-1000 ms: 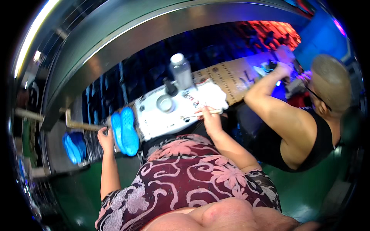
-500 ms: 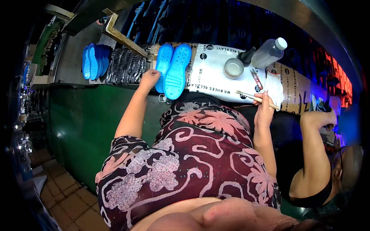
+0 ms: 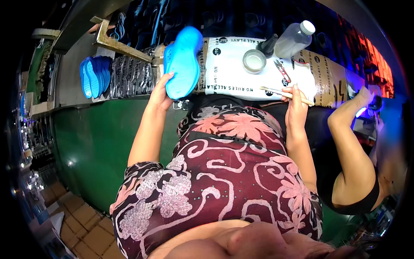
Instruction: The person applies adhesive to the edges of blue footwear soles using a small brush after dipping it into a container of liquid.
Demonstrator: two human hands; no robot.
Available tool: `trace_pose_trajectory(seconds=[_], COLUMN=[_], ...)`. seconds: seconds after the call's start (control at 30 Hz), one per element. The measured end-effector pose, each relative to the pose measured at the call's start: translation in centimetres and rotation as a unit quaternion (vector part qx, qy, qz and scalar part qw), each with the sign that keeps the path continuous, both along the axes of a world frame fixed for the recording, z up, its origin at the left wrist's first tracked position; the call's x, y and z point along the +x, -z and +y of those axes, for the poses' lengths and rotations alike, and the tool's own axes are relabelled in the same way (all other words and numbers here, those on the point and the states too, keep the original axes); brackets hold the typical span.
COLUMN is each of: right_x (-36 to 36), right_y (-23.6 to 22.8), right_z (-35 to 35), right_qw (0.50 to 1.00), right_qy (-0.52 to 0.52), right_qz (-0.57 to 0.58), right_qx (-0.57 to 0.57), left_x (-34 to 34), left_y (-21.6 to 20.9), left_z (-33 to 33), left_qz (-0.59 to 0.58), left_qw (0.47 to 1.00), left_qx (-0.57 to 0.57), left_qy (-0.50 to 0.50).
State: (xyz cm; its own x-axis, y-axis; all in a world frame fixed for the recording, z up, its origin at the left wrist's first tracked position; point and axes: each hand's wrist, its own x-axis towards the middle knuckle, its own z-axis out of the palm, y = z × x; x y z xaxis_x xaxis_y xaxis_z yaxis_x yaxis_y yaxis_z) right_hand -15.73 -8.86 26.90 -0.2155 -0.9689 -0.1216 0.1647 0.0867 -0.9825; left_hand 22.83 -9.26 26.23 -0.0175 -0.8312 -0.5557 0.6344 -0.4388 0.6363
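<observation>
My left hand (image 3: 163, 93) grips the near end of a bright blue shoe sole (image 3: 186, 64), fingers curled round its left edge. The sole is tilted up over the bench, its far end blurred, and a smooth face shows. Beneath its left side another blue sole with small holes is partly hidden. My right hand (image 3: 296, 113) pinches a thin paintbrush (image 3: 280, 91) with a pale handle, bristles pointing left, above the near edge of a white printed sheet (image 3: 233, 77). Beyond the brush stands an open round jar (image 3: 254, 61) of cloudy whitish liquid.
Red-handled thread snips (image 3: 283, 71) lie by the jar. Behind them stand a dark nozzle bottle (image 3: 268, 46) and a clear bottle (image 3: 295, 39) with a white cap. Stacked blue soles (image 3: 91, 77) sit at left, near a metal bracket (image 3: 116, 47). A co-worker's arm (image 3: 351, 142) is at right.
My left hand has closed on a blue sole and raised it off the bench, its ridged face no longer showing. The brush stays in my right hand. The whole view has shifted slightly.
</observation>
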Motion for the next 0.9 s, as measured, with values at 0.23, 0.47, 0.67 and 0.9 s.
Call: trace_pose_trajectory(seconds=[0.23,0.47,0.67,0.9], right_x=[0.9,2.3,3.1,3.2], right_y=[-4.1,-7.5,-7.0,-6.7], right_z=[-0.8,0.4,0.9,0.8], right_qw=[0.996,0.923,0.879,0.863], right_qy=[-0.036,-0.136,-0.141,-0.113], right_qz=[0.003,0.244,0.326,0.344], right_qx=[-0.078,-0.265,-0.318,-0.353], left_x=[-7.9,-13.0,-13.9,-13.6], left_y=[-4.4,-4.4,-4.8,-5.2], left_z=[0.3,0.4,1.3,2.0], left_qz=[-0.182,-0.342,-0.353,-0.386], left_qw=[0.968,0.887,0.870,0.849], left_qx=[-0.158,-0.308,-0.342,-0.360], left_qy=[0.071,0.033,0.031,0.011])
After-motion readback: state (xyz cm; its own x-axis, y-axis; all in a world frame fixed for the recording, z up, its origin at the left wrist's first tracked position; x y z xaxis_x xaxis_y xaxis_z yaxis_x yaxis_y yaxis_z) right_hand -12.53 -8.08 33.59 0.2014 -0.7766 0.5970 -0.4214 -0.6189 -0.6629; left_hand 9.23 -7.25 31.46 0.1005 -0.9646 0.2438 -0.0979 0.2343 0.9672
